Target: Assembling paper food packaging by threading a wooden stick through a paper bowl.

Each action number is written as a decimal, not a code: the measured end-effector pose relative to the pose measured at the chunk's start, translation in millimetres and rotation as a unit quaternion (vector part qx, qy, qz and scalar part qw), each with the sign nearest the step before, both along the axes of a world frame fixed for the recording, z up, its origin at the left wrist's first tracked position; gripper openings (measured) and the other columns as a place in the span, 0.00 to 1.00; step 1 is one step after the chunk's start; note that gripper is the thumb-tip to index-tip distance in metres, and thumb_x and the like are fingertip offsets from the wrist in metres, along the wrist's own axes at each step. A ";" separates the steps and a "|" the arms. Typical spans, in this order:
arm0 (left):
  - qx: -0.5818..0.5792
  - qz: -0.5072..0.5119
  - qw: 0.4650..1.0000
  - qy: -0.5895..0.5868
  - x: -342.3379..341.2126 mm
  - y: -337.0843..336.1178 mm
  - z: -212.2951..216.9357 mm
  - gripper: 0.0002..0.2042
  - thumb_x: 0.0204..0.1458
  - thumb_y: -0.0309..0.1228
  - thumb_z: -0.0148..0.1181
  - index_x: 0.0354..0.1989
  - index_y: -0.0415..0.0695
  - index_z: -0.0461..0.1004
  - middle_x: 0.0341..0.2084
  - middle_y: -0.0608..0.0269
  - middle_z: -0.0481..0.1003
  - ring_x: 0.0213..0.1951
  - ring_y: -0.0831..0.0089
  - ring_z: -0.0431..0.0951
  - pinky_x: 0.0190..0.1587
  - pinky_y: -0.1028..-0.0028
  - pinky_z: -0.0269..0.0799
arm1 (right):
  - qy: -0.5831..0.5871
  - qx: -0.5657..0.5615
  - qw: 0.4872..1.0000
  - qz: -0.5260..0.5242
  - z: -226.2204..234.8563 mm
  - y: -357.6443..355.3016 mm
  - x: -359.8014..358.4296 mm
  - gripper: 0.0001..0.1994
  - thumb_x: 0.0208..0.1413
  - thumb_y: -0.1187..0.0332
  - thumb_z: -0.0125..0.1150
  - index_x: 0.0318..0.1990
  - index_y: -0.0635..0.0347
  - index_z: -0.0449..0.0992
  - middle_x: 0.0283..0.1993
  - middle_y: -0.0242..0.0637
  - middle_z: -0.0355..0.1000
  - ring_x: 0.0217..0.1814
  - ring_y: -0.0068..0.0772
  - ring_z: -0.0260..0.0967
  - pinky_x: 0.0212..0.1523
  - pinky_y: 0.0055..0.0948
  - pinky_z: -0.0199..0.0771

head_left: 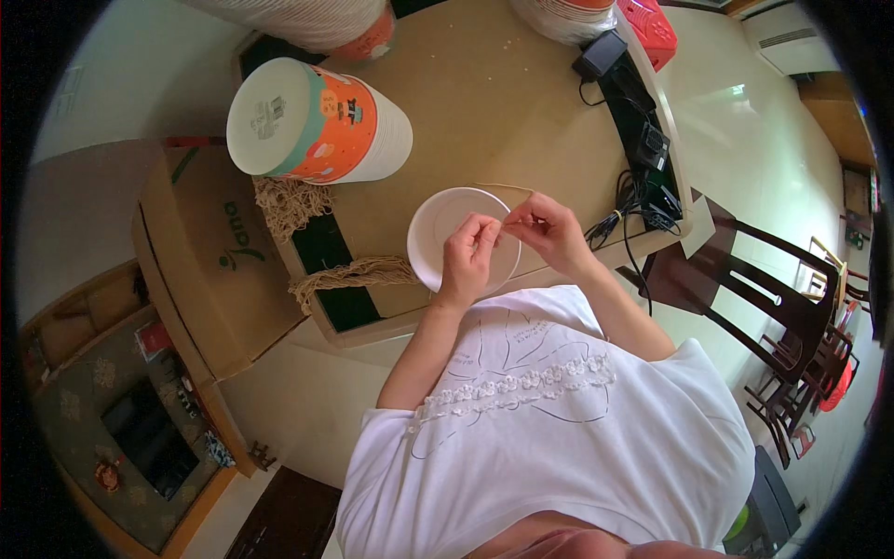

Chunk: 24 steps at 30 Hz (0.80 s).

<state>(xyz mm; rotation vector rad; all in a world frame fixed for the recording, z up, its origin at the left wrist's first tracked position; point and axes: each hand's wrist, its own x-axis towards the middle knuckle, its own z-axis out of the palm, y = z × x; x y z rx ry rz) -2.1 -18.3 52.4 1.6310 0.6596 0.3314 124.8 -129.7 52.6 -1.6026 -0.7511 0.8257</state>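
Both my hands meet over a white paper tub (pixel 426 235) near the table's front edge. My left hand (pixel 470 256) is closed in a pinch above the tub's mouth, its fingertips on a thin beige string. Right beside it, my right hand (pixel 551 235) pinches the same string (pixel 503 186), part of which trails behind the tub's far rim. The exact spot between the fingertips is too small to make out. Left of the tub lies a loose bundle of beige strings (pixel 363 273), and a tangled heap of similar strings (pixel 287 207) sits farther back.
A stack of orange-and-white paper tubs (pixel 345 130) lies tipped at the table's left. More wrapped stacks (pixel 321 23) stand behind. Black cables and adapters (pixel 643 149) line the right edge, near a red basket (pixel 649 33). A cardboard box (pixel 219 270) stands left; a dark chair (pixel 745 279), right.
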 end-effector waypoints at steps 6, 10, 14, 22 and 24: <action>-0.069 0.013 0.998 -0.003 -0.3 -5.1 -6.3 0.12 0.62 0.32 0.48 0.28 0.39 0.70 0.20 0.69 0.69 0.27 0.83 0.68 0.30 0.79 0.64 | -0.011 0.002 1.000 0.009 2.9 1.3 -1.2 0.04 0.49 0.76 0.64 0.32 0.61 0.76 0.25 0.29 0.61 0.27 0.20 0.56 0.27 0.21 0.59; -0.069 0.019 0.995 0.064 1.6 -5.3 -9.0 0.13 0.62 0.33 0.49 0.28 0.39 0.70 0.19 0.69 0.70 0.24 0.83 0.67 0.28 0.78 0.64 | 0.039 -0.019 0.999 0.013 -5.1 0.4 -5.1 0.03 0.51 0.75 0.63 0.33 0.62 0.75 0.27 0.28 0.63 0.27 0.17 0.56 0.27 0.19 0.59; -0.048 0.072 0.995 0.053 3.4 -5.7 -24.1 0.09 0.59 0.31 0.52 0.31 0.38 0.73 0.20 0.68 0.71 0.24 0.82 0.70 0.29 0.79 0.68 | 0.030 -0.040 0.998 -0.024 -27.2 4.5 14.5 0.03 0.55 0.75 0.59 0.34 0.63 0.72 0.27 0.24 0.66 0.27 0.12 0.57 0.28 0.14 0.60; 0.128 0.093 0.986 0.055 4.4 -6.0 -35.8 0.06 0.49 0.23 0.61 0.34 0.39 0.74 0.29 0.59 0.74 0.26 0.72 0.75 0.30 0.74 0.71 | -0.026 -0.063 0.997 0.021 -61.9 8.1 30.6 0.03 0.55 0.74 0.59 0.34 0.63 0.73 0.26 0.25 0.67 0.27 0.12 0.58 0.27 0.15 0.59; 0.139 0.091 0.984 0.061 5.4 -6.1 -35.8 0.06 0.48 0.23 0.62 0.34 0.40 0.74 0.29 0.59 0.73 0.26 0.71 0.75 0.30 0.73 0.71 | 0.002 -0.077 0.997 0.025 -59.4 10.2 28.9 0.03 0.55 0.73 0.60 0.33 0.63 0.73 0.27 0.25 0.67 0.27 0.12 0.58 0.27 0.15 0.59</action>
